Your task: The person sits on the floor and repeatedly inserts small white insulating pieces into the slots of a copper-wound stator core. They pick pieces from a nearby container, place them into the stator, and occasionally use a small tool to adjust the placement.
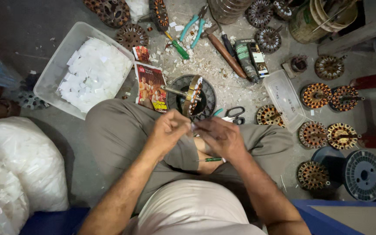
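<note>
My left hand [167,132] and my right hand [219,136] meet over my lap, fingertips pinched together on a small white paper slip [193,126]. Just beyond them a wound motor stator [193,95] stands on edge on a shaft, over a dark round base [205,102]. A green-handled screwdriver [209,159] lies on my leg under the right hand. I sit cross-legged in grey trousers on the floor.
A clear tub of white paper pieces [62,65] sits at the left, scissors [233,114] and a clear lid [283,98] to the right. Several copper-wound stators [316,95], pliers [194,26], a hammer [225,52], wire spools [363,175] and white sacks [18,169] surround me.
</note>
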